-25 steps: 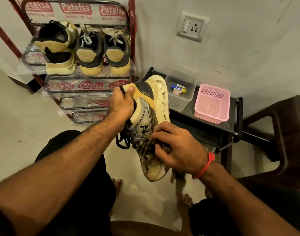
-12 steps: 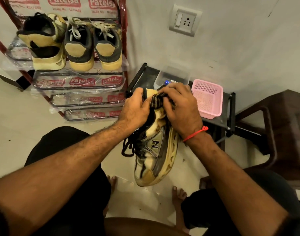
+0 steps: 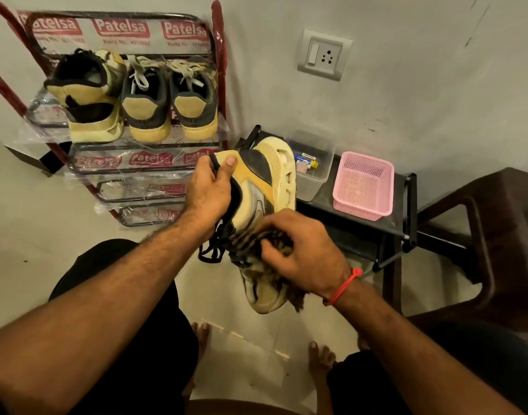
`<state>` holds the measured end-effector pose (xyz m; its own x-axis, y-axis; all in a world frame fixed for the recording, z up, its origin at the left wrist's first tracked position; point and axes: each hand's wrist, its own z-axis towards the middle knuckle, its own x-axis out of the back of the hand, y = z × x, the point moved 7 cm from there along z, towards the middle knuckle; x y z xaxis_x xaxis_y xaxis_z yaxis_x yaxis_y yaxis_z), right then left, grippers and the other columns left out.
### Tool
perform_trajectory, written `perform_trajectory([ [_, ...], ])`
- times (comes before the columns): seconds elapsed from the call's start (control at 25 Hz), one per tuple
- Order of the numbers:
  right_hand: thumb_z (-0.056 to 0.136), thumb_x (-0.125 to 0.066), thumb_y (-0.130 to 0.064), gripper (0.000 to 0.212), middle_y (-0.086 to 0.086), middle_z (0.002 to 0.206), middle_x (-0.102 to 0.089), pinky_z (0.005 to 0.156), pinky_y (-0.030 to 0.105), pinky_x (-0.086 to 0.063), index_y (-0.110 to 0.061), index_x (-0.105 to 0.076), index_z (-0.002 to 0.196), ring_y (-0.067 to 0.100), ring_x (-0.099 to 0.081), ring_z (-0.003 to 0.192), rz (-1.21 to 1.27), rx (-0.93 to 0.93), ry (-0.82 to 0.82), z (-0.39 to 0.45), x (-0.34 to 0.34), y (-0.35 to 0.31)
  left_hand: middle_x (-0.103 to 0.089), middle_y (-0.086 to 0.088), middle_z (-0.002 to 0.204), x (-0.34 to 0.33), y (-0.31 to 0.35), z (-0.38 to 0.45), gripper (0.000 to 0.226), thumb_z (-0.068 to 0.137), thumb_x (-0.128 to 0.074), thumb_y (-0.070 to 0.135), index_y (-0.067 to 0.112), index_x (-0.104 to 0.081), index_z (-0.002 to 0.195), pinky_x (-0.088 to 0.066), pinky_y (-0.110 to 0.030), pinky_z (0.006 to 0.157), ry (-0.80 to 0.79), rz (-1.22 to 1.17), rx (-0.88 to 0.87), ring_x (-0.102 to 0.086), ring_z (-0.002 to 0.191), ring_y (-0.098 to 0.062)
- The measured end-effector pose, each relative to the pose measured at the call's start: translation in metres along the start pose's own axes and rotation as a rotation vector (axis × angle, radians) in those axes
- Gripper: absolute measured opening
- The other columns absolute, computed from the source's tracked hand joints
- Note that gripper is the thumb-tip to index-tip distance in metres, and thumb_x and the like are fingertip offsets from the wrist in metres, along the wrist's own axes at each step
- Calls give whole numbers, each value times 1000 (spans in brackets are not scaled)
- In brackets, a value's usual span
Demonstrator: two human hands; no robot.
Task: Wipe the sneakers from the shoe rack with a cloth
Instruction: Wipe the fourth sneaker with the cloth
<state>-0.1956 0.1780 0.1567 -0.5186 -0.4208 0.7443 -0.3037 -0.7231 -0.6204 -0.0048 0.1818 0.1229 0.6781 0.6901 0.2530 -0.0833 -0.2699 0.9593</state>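
Hands meet at the centre of the view around a tan and grey chunky-soled sneaker (image 3: pixel 267 187), held in the air above the pale tiled floor (image 3: pixel 32 235) with its heel toward twelve o'clock and its toe toward six. The left hand (image 3: pixel 210 187) grips the heel collar, thumb over the back of the heel and fingers curled inside the opening. The right hand (image 3: pixel 298 256) has its fingers bunched on a dark striped cloth (image 3: pixel 256 239) and presses it against the sneaker's side near the black laces (image 3: pixel 210 254); a frayed end of the cloth hangs below the wrist, which wears a red thread band (image 3: pixel 345 286).

At ten o'clock stands a red metal shoe rack (image 3: pixel 217 55) wrapped in printed plastic, with three more sneakers on its top shelf, heels outward: a black and tan sneaker (image 3: pixel 87 97) and a pair of dark grey sneakers with tan heels (image 3: pixel 170 100). At two o'clock a low black worktop (image 3: pixel 325 193) carries a clear plastic box (image 3: pixel 312 163) holding small items and, beside it, a pink perforated plastic basket (image 3: pixel 363 185). A white wall switch and socket plate (image 3: pixel 324 53) sits at one o'clock, and a dark brown plastic chair (image 3: pixel 481 235) at three o'clock.
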Motion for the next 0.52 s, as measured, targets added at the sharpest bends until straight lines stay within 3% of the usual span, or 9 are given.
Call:
perform_trajectory([
  [0.12, 92, -68, -32, 35, -10, 99, -63, 81, 18, -57, -25, -54, 124, 3, -64, 93, 120, -158, 92, 9, 23, 13, -65, 2, 108, -6, 9, -5, 25, 101, -53, 49, 28, -55, 113, -54, -49, 94, -50, 30, -94, -63, 102, -15],
  [0.2, 93, -67, -31, 35, -9, 101, -63, 83, 19, -56, -26, -54, 125, 6, -64, 95, 81, -194, 168, 11, 32, 22, -67, 1, 109, -12, 15, -11, 29, 100, -55, 48, 24, -56, 116, -56, -51, 91, -116, 74, -193, -65, 102, -17],
  [0.36, 95, -66, -23, 17, 3, 103, -66, 89, 30, -51, -14, -66, 109, 16, -60, 99, -154, -101, 360, 12, 53, 33, -71, -5, 102, -26, 15, -22, 39, 97, -58, 50, 16, -58, 115, -57, -53, 83, -248, 203, -323, -69, 94, -23],
  [0.52, 96, -64, -20, 15, 8, 102, -66, 88, 20, -40, -9, -67, 106, 19, -58, 97, -271, -64, 516, 18, 77, 43, -72, -8, 87, -42, 14, -33, 43, 92, -54, 63, 21, -56, 103, -56, -52, 72, -348, 325, -419, -68, 76, -24],
])
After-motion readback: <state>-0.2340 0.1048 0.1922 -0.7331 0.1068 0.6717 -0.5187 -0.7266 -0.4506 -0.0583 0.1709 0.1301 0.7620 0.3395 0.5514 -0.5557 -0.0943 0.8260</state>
